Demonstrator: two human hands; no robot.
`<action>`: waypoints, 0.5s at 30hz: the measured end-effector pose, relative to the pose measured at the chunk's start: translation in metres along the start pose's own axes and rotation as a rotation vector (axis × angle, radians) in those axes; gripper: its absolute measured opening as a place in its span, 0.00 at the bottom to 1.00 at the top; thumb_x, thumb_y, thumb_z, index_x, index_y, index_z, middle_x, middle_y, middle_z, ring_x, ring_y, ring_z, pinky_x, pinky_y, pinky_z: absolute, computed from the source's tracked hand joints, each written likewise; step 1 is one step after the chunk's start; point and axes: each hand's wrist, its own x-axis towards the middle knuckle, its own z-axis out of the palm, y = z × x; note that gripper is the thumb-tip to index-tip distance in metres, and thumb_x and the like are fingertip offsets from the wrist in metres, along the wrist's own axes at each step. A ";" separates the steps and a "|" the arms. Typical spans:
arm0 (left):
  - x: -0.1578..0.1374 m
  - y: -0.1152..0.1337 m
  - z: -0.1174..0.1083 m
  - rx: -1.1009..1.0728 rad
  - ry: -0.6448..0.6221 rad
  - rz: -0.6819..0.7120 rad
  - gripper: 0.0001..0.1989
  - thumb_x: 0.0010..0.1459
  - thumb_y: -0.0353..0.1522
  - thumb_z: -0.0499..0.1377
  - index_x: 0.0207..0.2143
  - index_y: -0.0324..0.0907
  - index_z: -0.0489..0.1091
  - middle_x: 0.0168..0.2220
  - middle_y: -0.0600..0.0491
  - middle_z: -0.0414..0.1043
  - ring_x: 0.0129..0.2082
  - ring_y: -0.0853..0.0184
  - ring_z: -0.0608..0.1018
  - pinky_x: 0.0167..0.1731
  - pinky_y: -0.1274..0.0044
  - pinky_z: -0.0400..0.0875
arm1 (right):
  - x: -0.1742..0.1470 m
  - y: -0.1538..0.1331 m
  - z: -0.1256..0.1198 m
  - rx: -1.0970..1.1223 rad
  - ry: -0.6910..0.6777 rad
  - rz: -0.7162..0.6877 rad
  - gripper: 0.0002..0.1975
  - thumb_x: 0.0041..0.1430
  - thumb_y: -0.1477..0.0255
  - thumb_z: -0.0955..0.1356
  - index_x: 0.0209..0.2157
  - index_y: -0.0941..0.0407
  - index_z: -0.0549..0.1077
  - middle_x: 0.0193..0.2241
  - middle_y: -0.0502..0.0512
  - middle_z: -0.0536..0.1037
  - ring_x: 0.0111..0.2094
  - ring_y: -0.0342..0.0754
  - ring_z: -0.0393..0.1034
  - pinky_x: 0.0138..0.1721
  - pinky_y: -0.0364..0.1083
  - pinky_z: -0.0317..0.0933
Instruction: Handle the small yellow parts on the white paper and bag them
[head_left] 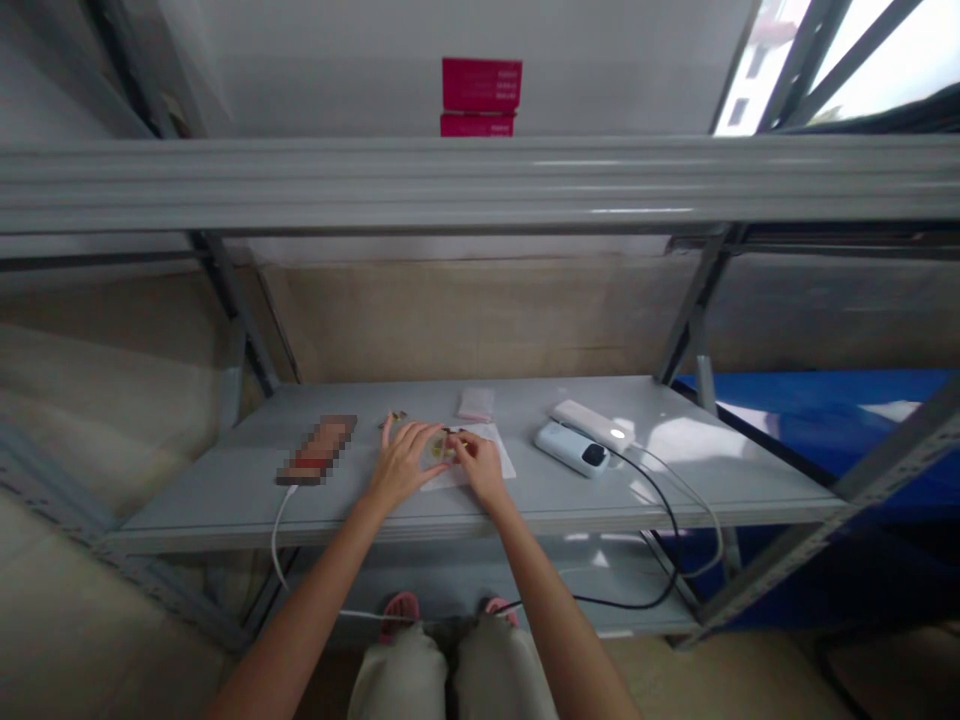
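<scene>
My left hand (405,462) curves around the left side of a small pale, see-through piece with yellowish patches (437,449), with thumb and forefinger at its edges. Pressed together at the right of that piece are the fingertips of my right hand (481,466). Whatever they pinch is too small to make out. A sheet of white paper (501,452) lies flat beneath and behind my hands. Small gold-coloured bits (397,415) sit just beyond my left fingers. Farther back is a small pale pink packet (476,403).
On the grey shelf (247,500), a phone-like, pixelated object (318,450) with a white cable lies left. Two power banks, one white (589,422), one pale blue (571,449), lie right, cables trailing over the front edge. An upper shelf beam (480,185) crosses ahead, below red boxes (481,85).
</scene>
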 end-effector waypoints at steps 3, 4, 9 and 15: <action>0.008 -0.009 0.004 -0.018 0.044 -0.051 0.28 0.46 0.43 0.61 0.50 0.45 0.63 0.44 0.48 0.69 0.47 0.58 0.69 0.58 0.58 0.44 | 0.005 0.009 -0.003 -0.024 0.125 0.098 0.20 0.61 0.61 0.55 0.39 0.55 0.74 0.30 0.54 0.78 0.27 0.44 0.70 0.31 0.41 0.60; 0.010 -0.011 0.006 -0.034 0.058 -0.078 0.28 0.46 0.43 0.61 0.49 0.44 0.63 0.44 0.47 0.69 0.47 0.58 0.69 0.57 0.61 0.49 | 0.008 0.013 -0.005 -0.069 0.175 0.138 0.20 0.61 0.62 0.55 0.40 0.55 0.74 0.31 0.55 0.78 0.27 0.44 0.71 0.31 0.41 0.60; 0.012 -0.015 0.023 -0.142 0.063 -0.180 0.27 0.47 0.43 0.61 0.48 0.42 0.63 0.41 0.48 0.67 0.42 0.62 0.70 0.44 0.72 0.65 | 0.019 0.026 -0.012 -0.335 0.148 0.166 0.12 0.56 0.67 0.62 0.39 0.53 0.74 0.32 0.54 0.78 0.32 0.46 0.71 0.32 0.42 0.59; 0.010 -0.025 0.029 -0.296 0.139 -0.284 0.25 0.46 0.41 0.62 0.45 0.42 0.65 0.40 0.48 0.69 0.41 0.63 0.71 0.44 0.71 0.65 | 0.028 0.019 -0.009 -0.563 -0.096 -0.018 0.08 0.51 0.68 0.67 0.34 0.50 0.76 0.37 0.55 0.77 0.41 0.51 0.68 0.40 0.45 0.57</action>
